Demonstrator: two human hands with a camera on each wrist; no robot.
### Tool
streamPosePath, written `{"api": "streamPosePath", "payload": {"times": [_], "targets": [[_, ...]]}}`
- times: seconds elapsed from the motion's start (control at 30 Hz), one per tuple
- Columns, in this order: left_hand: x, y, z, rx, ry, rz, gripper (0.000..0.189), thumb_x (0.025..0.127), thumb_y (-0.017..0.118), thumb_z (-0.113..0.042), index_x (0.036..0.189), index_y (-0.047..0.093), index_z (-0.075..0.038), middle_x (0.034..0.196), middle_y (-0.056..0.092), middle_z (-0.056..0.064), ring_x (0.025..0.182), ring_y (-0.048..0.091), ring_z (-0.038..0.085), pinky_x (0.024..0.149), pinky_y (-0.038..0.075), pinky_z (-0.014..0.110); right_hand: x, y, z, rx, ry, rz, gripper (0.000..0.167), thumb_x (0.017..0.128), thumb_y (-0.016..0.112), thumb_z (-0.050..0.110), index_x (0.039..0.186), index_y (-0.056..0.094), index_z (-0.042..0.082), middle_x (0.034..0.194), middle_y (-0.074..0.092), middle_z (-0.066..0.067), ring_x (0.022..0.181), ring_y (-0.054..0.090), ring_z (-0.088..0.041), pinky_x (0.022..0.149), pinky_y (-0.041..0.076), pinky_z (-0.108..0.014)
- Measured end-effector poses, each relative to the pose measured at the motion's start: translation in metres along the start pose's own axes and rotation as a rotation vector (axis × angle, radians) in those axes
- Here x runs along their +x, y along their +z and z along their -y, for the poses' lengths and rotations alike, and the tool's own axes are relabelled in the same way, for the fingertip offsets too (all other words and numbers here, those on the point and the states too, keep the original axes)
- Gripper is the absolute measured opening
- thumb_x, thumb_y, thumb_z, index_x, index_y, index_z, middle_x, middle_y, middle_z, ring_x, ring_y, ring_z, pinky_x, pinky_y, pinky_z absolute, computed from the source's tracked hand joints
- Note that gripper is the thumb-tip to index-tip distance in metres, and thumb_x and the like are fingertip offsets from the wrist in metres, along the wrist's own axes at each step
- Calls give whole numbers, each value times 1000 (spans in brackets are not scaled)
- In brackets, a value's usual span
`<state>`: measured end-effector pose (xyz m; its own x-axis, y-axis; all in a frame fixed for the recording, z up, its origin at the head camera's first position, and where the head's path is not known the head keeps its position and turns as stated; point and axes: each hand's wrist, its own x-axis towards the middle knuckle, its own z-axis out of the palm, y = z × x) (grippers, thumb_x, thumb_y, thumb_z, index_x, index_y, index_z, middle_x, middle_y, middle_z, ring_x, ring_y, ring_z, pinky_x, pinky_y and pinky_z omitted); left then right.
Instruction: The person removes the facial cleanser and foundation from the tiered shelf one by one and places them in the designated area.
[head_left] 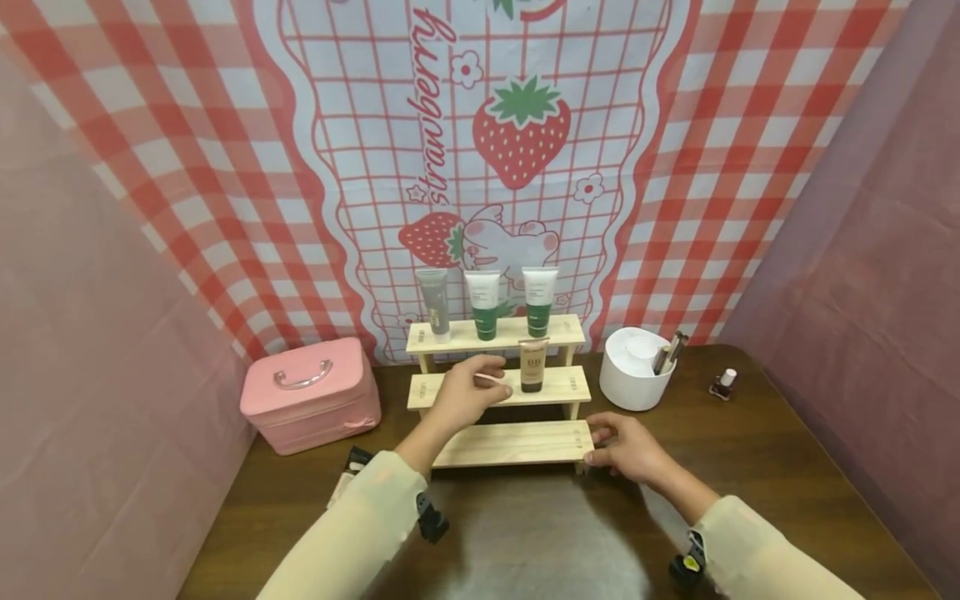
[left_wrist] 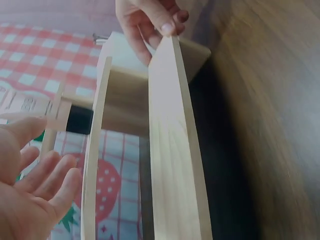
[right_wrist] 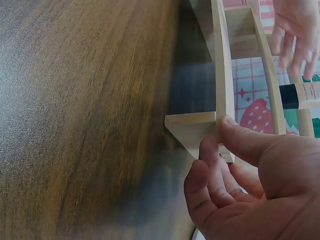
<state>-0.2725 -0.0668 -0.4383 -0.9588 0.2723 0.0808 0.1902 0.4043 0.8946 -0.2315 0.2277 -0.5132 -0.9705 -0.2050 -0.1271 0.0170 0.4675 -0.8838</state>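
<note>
A three-step light wooden display rack [head_left: 510, 443] stands on the table. On its middle step a beige BB cream tube [head_left: 533, 367] stands upright on its black cap. Beside that tube is my left hand [head_left: 468, 387], fingers loosely bent, with nothing gripped; the right wrist view shows a gap between its fingertips and the tube. My right hand [head_left: 628, 447] holds the right end of the lowest step, thumb on the board's edge [right_wrist: 223, 100] and fingers beneath. A grey tube [head_left: 434, 302] and two white-and-green tubes [head_left: 483, 304] stand on the top step.
A pink case [head_left: 311, 392] with a metal handle sits at the left. At the right are a white round organizer [head_left: 633, 379] holding slim sticks and a small dark nail polish bottle [head_left: 723, 384]. A dark item [head_left: 358, 458] lies partly behind the left sleeve. Cloth hangs behind.
</note>
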Motion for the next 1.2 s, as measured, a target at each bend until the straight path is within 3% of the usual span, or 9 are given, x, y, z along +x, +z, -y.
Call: {"api": "streamPosePath", "payload": {"times": [0.3, 0.77, 0.97, 1.1, 1.2], "targets": [[14, 20, -12, 12, 8, -37, 38, 93, 78, -23, 128, 67, -14, 116, 71, 5, 103, 68, 23, 84, 59, 38, 1, 1, -1, 0, 17, -4, 64, 79, 82, -3, 135, 53, -11, 99, 69, -16, 64, 61, -19, 50, 51, -35], [20, 27, -13, 64, 18, -62, 27, 94, 77, -28, 117, 70, -14, 112, 72, 3, 99, 67, 19, 84, 58, 36, -2, 2, 1, -5, 38, -19, 64, 78, 84, -2, 135, 54, -9, 100, 69, -15, 65, 60, -19, 49, 49, -34], [13, 20, -11, 55, 41, -67, 23, 94, 77, -27, 112, 70, -15, 110, 71, 2, 96, 67, 19, 79, 58, 34, -3, 5, 2, -9, 43, -17, 64, 79, 83, -2, 136, 54, -8, 100, 69, -16, 65, 59, -19, 49, 48, -35], [1, 8, -9, 20, 37, -65, 21, 95, 76, -28, 112, 69, -17, 109, 70, 2, 98, 67, 22, 73, 59, 34, -3, 4, 3, -17, 37, -18, 65, 79, 83, -2, 136, 54, -9, 101, 69, -16, 65, 60, -19, 49, 49, -35], [-11, -5, -5, 11, 59, -85, 19, 95, 76, -26, 110, 70, -17, 108, 71, 1, 100, 67, 23, 76, 58, 35, -3, 3, 4, -17, 33, -18, 65, 78, 83, -2, 136, 53, -9, 101, 69, -17, 65, 60, -20, 49, 49, -35]]}}
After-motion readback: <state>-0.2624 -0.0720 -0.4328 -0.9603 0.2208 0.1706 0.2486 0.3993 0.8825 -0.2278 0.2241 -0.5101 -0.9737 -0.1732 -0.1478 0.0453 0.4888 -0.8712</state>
